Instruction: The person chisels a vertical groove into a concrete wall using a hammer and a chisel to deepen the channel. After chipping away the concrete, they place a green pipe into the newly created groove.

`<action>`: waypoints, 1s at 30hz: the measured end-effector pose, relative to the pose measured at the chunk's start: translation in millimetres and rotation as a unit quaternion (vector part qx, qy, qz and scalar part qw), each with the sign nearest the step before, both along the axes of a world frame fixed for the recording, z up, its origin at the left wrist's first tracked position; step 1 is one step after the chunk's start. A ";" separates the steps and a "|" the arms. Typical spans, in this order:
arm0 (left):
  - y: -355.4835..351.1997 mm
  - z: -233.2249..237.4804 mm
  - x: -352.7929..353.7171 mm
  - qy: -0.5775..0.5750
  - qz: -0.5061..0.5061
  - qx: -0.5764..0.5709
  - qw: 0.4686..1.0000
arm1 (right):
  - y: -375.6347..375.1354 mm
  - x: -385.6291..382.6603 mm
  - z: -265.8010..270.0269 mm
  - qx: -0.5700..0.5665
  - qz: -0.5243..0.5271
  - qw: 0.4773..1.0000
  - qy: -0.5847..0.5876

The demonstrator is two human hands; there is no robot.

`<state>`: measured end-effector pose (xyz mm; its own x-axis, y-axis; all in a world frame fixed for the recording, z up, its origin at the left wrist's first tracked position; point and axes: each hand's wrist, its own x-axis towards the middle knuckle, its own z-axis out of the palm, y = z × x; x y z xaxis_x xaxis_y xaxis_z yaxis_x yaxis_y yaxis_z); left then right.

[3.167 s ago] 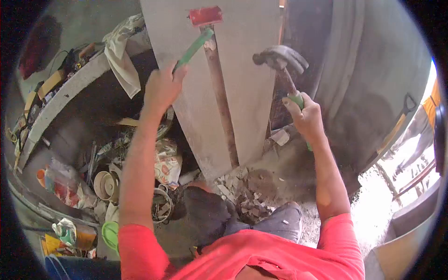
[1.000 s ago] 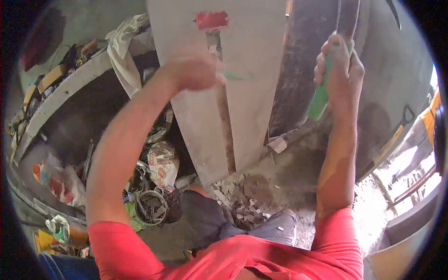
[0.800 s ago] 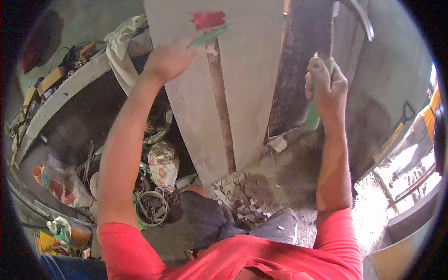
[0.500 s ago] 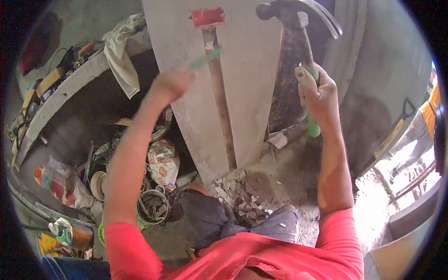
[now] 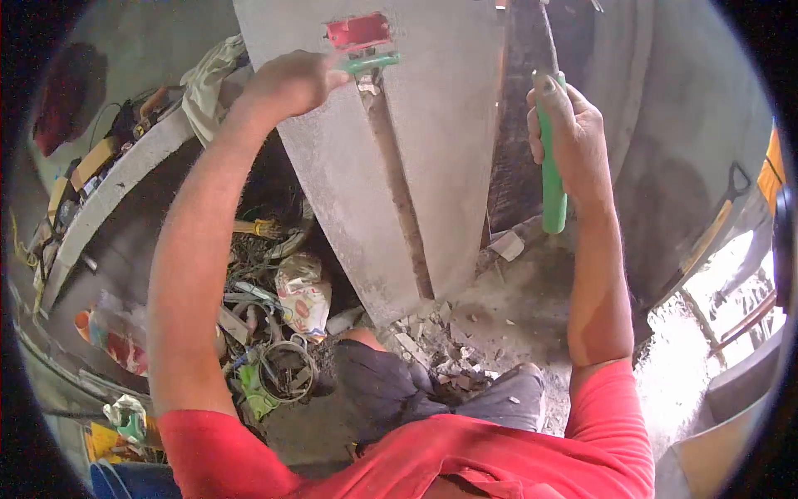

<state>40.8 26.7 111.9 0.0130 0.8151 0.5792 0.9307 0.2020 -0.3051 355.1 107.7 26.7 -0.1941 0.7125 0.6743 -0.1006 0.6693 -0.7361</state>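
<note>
My left hand (image 5: pixel 293 85) is closed on a short green tube-like piece (image 5: pixel 374 62), whose exact kind I cannot make out. It lies roughly level across the wall panel, just below a red box (image 5: pixel 357 32) set into the surface. A narrow chased groove (image 5: pixel 399 183) runs down from there toward the floor. My right hand (image 5: pixel 575 133) grips a hammer by its green handle (image 5: pixel 552 195), held upright to the right of the panel; its head is cut off by the top of the view.
Broken rubble (image 5: pixel 457 366) lies at the panel's foot by my knees. A bucket (image 5: pixel 287 370), a plastic bag (image 5: pixel 302 291) and cables crowd the left. A curved ledge (image 5: pixel 125 191) holds tools and a white cloth (image 5: pixel 208 83). A shovel (image 5: pixel 711 233) leans at right.
My left hand has risen, bringing the green piece up from the groove to just under the red box. The hammer in my right hand has gone higher, its head leaving the view.
</note>
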 end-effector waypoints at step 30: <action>16.2 23.3 16.3 0.059 0.078 -0.110 0.989 | 86.9 -93.0 -69.1 0.146 -0.199 0.945 -0.215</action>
